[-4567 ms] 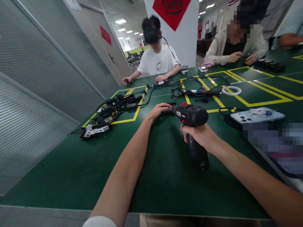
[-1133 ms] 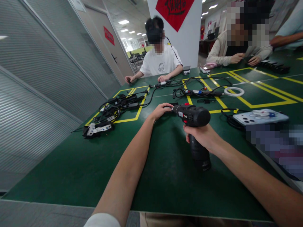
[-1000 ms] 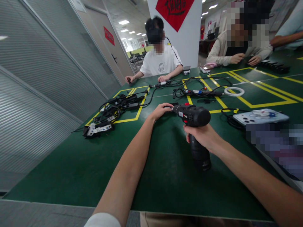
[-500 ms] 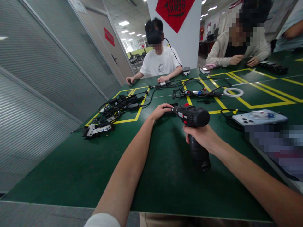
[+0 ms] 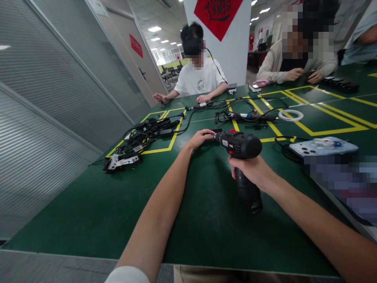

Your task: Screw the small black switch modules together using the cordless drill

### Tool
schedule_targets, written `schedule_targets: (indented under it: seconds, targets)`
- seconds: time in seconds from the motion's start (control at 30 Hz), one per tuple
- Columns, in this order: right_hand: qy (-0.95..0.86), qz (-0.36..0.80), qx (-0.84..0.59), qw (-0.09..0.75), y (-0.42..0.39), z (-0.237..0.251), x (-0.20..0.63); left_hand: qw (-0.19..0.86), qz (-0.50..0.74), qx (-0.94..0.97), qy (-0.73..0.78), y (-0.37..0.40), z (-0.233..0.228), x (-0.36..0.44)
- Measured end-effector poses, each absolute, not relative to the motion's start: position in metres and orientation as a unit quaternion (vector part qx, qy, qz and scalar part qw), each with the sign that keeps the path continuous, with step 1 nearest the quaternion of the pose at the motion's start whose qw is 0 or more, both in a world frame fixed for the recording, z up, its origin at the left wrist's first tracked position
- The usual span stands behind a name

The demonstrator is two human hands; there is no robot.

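Note:
My right hand (image 5: 250, 169) is wrapped round the handle of a black cordless drill (image 5: 243, 144) with red details, its chuck pointing away from me to the left. The drill's tip reaches the fingertips of my left hand (image 5: 200, 139). Those fingers press together on a small flat black part (image 5: 217, 131) lying on the green table (image 5: 203, 236). Much of the part is hidden behind the drill and my fingers, so its kind does not show.
Tangled black cables and adapters (image 5: 156, 127) lie to the left, beside a white-and-black bracket-like piece (image 5: 120, 161). Beyond the drill are a corded screwdriver-like tool (image 5: 250, 116) and a white ring (image 5: 290, 115). A phone (image 5: 324, 146) is at right. Two people sit opposite.
My hands and the drill have stayed almost still. Across the table, the hand of the person in white, at the left, has lifted and opened a little.

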State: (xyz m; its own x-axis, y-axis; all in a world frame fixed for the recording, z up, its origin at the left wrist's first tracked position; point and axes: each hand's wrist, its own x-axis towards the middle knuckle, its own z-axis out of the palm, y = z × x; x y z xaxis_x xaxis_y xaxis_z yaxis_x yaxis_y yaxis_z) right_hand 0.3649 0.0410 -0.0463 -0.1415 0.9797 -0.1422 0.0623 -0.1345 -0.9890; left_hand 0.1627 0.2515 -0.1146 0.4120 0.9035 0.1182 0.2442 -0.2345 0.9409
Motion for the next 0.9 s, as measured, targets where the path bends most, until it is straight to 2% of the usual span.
schedule_targets:
  seconds: [0.9]
  targets:
    - [-0.506, 0.559, -0.51, 0.415, 0.0407, -0.0462, 0.3654, 0.466, 0.364, 0.7, 0.401, 0.2532, -0.1168, 0.1621]
